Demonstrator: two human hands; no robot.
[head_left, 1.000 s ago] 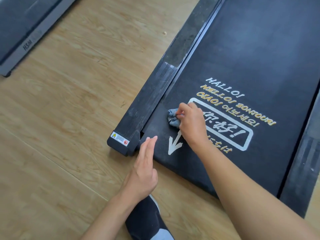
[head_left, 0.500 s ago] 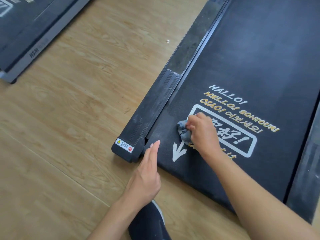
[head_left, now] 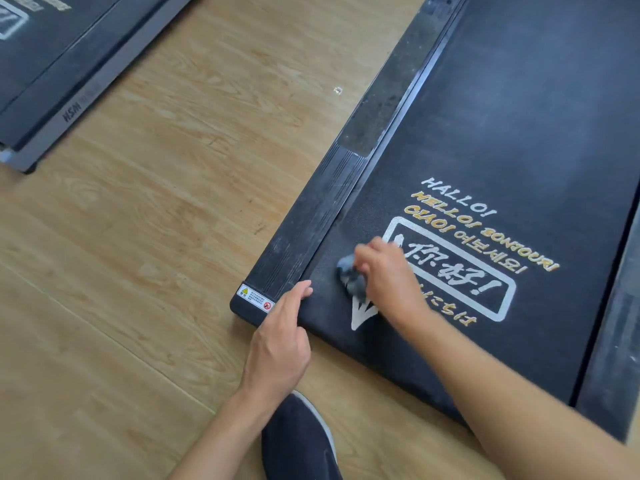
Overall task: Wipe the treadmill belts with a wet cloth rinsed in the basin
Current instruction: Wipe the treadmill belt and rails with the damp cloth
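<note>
Shoe (head_left: 298, 443) nr belt (head_left: 519, 133) (2nd treadmill (head_left: 52, 67) left)

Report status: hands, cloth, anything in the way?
Right hand grips bunched grey cloth on treadmill belt, by white arrow. Left hand rests at belt's near corner. No obstacle seen on belt; basin not in view.

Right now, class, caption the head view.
Right hand wipes treadmill belt with grey cloth; left hand touches its edge.
</note>
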